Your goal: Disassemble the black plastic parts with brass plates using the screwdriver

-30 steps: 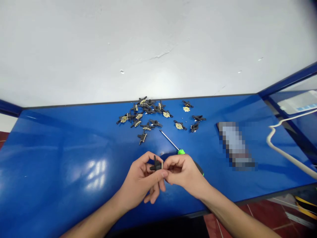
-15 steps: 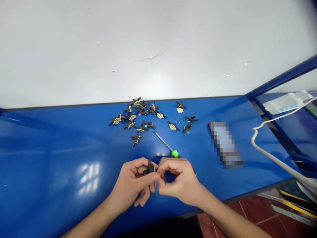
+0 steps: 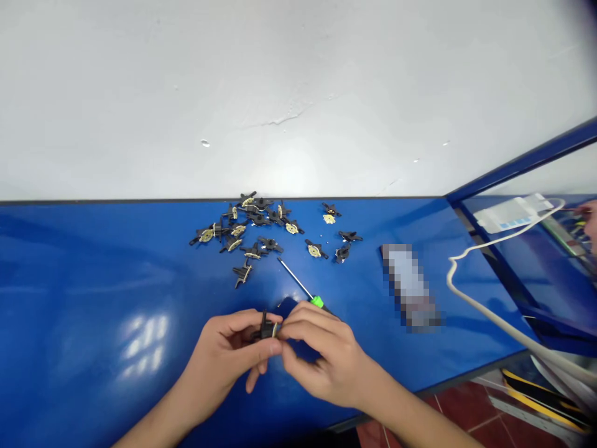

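Between the thumb and fingers of my left hand (image 3: 233,348) is a small black plastic part (image 3: 267,327) with a pale round plate on its right side. The fingertips of my right hand (image 3: 321,351) are pinched together against that plate; anything between them is hidden. Just beyond my right hand lies a screwdriver (image 3: 297,279) with a green and black handle, its handle partly covered by the hand. Several similar black parts (image 3: 259,218) with pale plates lie in a loose pile farther back on the blue table (image 3: 93,280).
A pixelated flat object (image 3: 410,286) lies to the right, near a white cable (image 3: 480,305). Beyond a blue frame (image 3: 522,158) is a white case (image 3: 513,213). Another person's hand (image 3: 588,218) shows at the right edge. The wall (image 3: 298,93) rises behind the table.
The whole view has shifted, so the table items appear farther left and lower. My right fingertips have come onto the black part's plate. Another person's hand has appeared at the right edge.
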